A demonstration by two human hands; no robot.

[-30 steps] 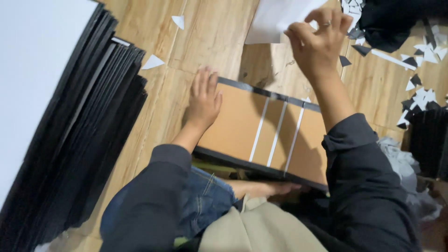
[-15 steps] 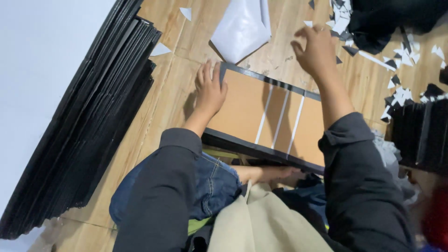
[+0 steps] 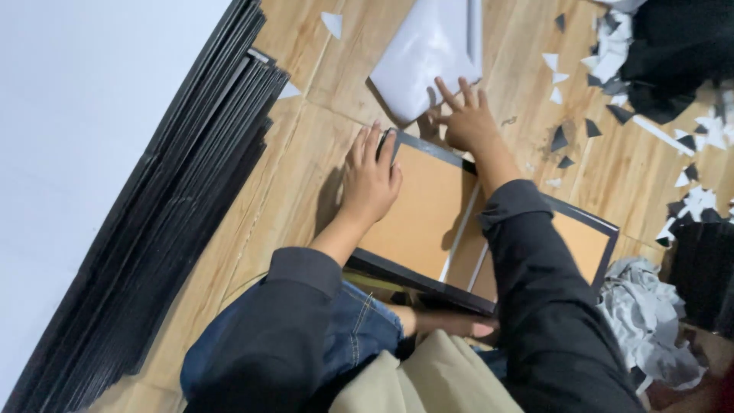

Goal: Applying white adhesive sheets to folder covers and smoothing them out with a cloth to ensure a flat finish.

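While the left hand (image 3: 369, 177) lies flat, fingers spread, on the near-left corner of the black picture frame (image 3: 428, 222), the right hand (image 3: 464, 118) — also open, gripping nothing — presses at the frame's far edge, fingertips just touching a white sheet (image 3: 432, 53) beyond it. That frame lies face down on the wooden floor (image 3: 306, 138) before the person's knees, its brown backing board in place and crossed by pale strips. Judging by the stack of black frames (image 3: 183, 214) against the wall and the paper scraps (image 3: 612, 92) scattered right, this one looks nearly backed — many remain.
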